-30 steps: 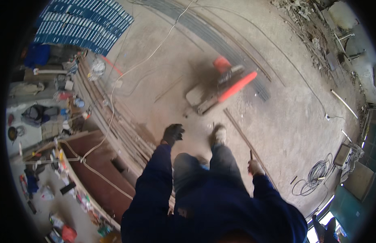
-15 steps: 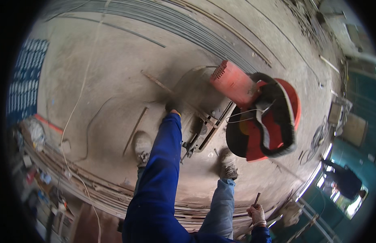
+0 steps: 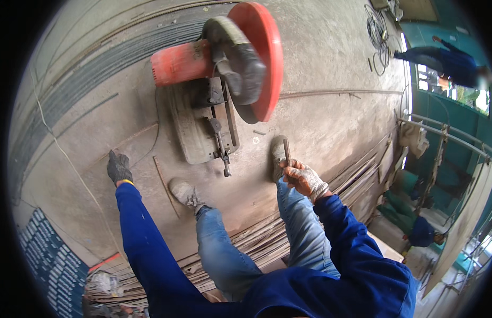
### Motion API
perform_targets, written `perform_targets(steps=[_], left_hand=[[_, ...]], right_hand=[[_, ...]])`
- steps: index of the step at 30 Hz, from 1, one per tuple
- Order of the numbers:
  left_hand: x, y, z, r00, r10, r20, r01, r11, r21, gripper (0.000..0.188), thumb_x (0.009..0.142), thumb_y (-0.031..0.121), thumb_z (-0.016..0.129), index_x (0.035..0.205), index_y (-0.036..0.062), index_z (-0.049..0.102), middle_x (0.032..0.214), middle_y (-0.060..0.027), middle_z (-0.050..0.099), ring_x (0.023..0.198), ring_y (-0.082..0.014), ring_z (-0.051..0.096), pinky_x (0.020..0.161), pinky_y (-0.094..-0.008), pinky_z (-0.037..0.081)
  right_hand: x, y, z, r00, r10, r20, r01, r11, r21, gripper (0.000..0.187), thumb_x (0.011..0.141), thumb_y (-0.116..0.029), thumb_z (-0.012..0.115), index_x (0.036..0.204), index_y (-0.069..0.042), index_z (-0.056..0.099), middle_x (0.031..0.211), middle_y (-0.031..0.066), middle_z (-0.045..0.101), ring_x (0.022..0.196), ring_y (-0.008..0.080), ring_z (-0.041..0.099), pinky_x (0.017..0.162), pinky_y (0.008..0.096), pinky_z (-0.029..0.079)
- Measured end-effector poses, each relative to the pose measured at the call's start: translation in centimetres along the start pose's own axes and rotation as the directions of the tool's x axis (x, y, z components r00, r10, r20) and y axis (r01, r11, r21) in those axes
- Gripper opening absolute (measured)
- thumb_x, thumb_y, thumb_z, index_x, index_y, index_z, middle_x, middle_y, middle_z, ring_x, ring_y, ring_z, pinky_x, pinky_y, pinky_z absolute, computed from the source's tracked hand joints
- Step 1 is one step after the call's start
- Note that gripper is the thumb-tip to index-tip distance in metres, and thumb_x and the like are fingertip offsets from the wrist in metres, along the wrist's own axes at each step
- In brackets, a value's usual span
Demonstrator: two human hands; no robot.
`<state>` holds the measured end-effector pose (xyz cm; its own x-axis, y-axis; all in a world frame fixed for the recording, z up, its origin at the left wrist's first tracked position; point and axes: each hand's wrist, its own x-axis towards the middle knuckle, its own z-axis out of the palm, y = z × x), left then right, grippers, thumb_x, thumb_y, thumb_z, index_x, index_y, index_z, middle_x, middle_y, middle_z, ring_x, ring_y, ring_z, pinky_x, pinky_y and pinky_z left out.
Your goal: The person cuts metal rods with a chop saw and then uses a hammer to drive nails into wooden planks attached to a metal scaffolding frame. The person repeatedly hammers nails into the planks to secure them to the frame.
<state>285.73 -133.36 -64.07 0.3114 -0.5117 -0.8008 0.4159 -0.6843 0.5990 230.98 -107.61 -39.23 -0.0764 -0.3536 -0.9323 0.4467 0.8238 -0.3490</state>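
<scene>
My left hand, in a dark glove, reaches out low at the left. Its fingers close at a thin rusty steel rod that slants toward the saw; the grip itself is partly hidden. In a pale, stained glove, my right hand grips a short piece of steel rod, which points upward above my right shoe. Ahead on the floor stands a red chop saw with a round red blade guard, a black handle and a metal base. The clamp on the base lies nearest me.
Another thin bar lies beside my left shoe, and a small offcut right of the saw base. Long steel rods run behind the saw. More bars lie under my legs. A cable crosses the left floor. Two people are at the right.
My left hand has moved left, away from the saw. My right hand has risen with its short rod. The view has turned, so the saw appears farther left and higher.
</scene>
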Motion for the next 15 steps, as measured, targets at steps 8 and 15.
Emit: perform_targets(steps=[8,15], left_hand=[[-20.8,15.1,19.6,0.548,0.311,0.777,-0.409,0.909,-0.076,0.048,0.100,0.027,0.059,0.139,0.0008,0.055,0.128,-0.0215,0.063,0.120,-0.0326,0.061,0.103,-0.0502,0.052],[-32.5,16.3,36.5,0.574,-0.311,0.757,-0.438,0.664,0.606,0.024,0.099,0.030,0.065,0.094,0.0070,0.070,0.082,-0.0016,0.068,0.067,-0.0129,0.065,0.058,-0.0306,0.053]], right_hand=[[0.1,-2.2,-1.7,0.974,-0.218,0.065,0.216,0.976,0.035,0.028,0.089,-0.021,0.077,0.111,-0.008,0.068,0.076,-0.0064,0.054,0.065,0.0067,0.050,0.059,0.0243,0.040],[1.4,-5.6,-4.9,0.963,-0.216,0.164,0.219,0.976,-0.002,0.022,0.089,-0.019,0.076,0.108,-0.010,0.070,0.076,-0.0079,0.056,0.064,0.0043,0.048,0.058,0.0217,0.039]])
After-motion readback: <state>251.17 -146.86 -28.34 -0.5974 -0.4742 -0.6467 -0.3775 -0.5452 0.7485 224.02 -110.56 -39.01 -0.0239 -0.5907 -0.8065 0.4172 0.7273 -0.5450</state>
